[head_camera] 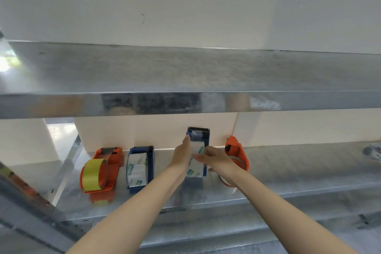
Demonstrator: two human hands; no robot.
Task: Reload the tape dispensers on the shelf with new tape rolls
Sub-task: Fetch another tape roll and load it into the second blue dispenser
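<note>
Hands clasp white tape roll [195, 164] in blue tape dispenser [199, 134], left hand [182, 155] opposite right hand [216, 160]; orange tape dispenser [238, 153] just beside right hand.

1. A metal shelf [288, 171] carries four tape dispensers in a row.
2. Far left: orange dispenser [115, 156], loaded with a yellow roll [93, 174].
3. Just beside it: blue dispenser [151, 163], loaded with a white roll [137, 169].
4. Centre: held dispenser [199, 132], blue, toothed end toward the wall, carrying a printed roll [195, 163].
5. Left hand [182, 156] grips its left side.
6. Right hand [218, 160] grips its right side, thumb across the printed roll.
7. Right: second orange dispenser [237, 150], partly hidden by the right hand.
8. An upper shelf [185, 68] spans above.
</note>
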